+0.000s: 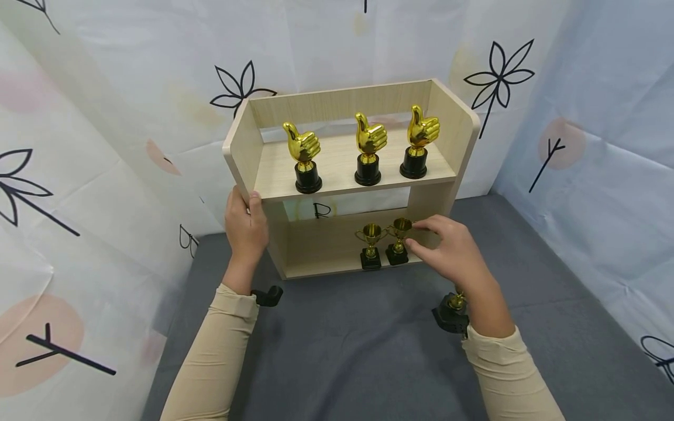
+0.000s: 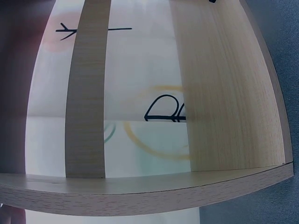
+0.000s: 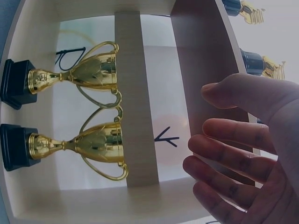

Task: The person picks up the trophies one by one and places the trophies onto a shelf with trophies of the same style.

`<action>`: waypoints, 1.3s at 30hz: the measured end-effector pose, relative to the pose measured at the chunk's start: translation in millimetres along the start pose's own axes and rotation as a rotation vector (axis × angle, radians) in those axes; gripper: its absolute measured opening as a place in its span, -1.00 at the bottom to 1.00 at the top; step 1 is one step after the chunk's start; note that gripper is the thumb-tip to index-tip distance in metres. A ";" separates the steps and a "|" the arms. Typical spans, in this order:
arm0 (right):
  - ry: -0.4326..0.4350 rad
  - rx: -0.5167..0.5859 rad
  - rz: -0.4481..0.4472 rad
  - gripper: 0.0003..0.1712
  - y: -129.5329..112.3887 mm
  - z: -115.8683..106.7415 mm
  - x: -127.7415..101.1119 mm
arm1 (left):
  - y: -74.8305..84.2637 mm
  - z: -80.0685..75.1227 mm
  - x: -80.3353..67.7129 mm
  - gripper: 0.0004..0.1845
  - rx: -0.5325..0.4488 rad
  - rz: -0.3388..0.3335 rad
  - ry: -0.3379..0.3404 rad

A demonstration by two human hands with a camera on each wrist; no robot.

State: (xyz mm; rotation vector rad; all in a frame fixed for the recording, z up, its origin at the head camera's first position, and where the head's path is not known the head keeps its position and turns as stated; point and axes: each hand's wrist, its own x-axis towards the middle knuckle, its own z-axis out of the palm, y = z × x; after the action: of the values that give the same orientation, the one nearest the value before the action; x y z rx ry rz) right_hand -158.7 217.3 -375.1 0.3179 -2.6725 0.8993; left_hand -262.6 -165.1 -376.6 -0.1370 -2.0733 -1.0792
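A pale wooden two-tier shelf (image 1: 326, 245) stands on the table, and my left hand (image 1: 246, 225) holds its left side panel, thumb at the front edge. On the lower tier, two gold trophy cups with black square bases stand side by side: a left cup (image 1: 371, 242) and a right cup (image 1: 398, 240). My right hand (image 1: 447, 248) is beside the right cup, fingers loosely bent and spread. In the right wrist view, that hand (image 3: 243, 158) holds nothing and is apart from both cups (image 3: 96, 72).
Three gold thumbs-up trophies on round black bases stand on the upper tier: left (image 1: 305, 155), middle (image 1: 368, 149) and right (image 1: 418, 143). Another gold-and-black trophy (image 1: 457, 302) is partly hidden by my right wrist on the grey table (image 1: 342, 339). Patterned cloth (image 1: 368, 35) hangs behind.
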 end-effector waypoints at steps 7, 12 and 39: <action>-0.001 -0.018 -0.005 -0.62 4.4 -3.9 -3.6 | 0.5 -0.3 0.5 -0.43 -0.001 -0.003 0.002; -0.011 -0.028 0.013 -0.60 6.9 -6.4 -8.0 | -0.4 -0.4 0.2 -0.42 -0.002 -0.012 0.000; -0.099 -0.125 0.052 -0.54 26.8 -17.2 -29.8 | 0.0 0.6 -0.9 -0.43 -0.001 -0.016 0.005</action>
State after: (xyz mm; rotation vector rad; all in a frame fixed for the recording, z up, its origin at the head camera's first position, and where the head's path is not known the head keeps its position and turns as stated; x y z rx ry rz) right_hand -135.4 252.1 -387.3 0.2725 -2.8245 0.7450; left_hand -262.3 -164.4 -377.4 -0.1178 -2.0728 -1.0888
